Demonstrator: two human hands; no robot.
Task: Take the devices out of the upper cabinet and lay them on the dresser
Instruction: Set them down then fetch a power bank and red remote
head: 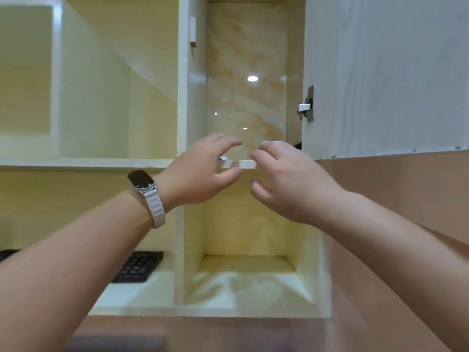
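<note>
While the door (380, 72) stands open at upper right, left hand (203, 171) and right hand (286, 179) reach into the cabinet (195, 97) at centre frame, fingers spread and empty, seemingly to take a white device (271, 142) half-hidden behind the right fingers.

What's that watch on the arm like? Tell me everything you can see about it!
The smartwatch with a glossy black screen and pale ribbed strap is strapped round the left wrist. Its long rounded face sits in a silvery case; the screen is dark, with small light glints. The off-white strap looks woven. The face tilts up toward the camera. Only the arm touches it.
</note>
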